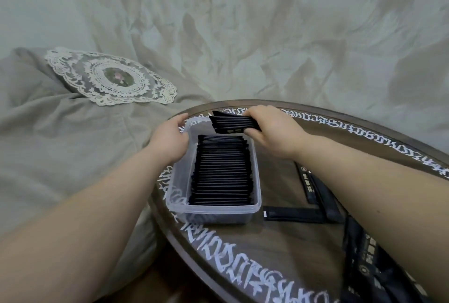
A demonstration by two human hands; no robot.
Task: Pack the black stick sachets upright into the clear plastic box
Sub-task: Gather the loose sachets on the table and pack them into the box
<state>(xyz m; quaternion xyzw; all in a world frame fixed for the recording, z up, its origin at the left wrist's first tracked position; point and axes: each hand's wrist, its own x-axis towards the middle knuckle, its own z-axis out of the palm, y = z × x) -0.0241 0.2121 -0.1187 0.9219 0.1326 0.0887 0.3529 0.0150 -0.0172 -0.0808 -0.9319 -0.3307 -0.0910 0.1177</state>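
- Bed [73,147]: grey sheet, lace doily [110,76] on it.
- Counter [286,249]: round, white script at rim.
- Box [220,211]: on counter, row of sachets [222,171] upright inside.
- L hand [170,137]: grips box's far-left wall.
- R hand [272,130]: grip round a bundle [230,124], sideways above box's far end.
- Loose sachets [291,214]: flat on counter, right of box.

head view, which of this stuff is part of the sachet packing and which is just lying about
Part of the job:
- clear plastic box, left hand at its far left corner
- row of sachets standing in it
- bundle of sachets gripped by the right hand
- loose sachets on the round table

Lying about:
- lace doily
- grey bedding
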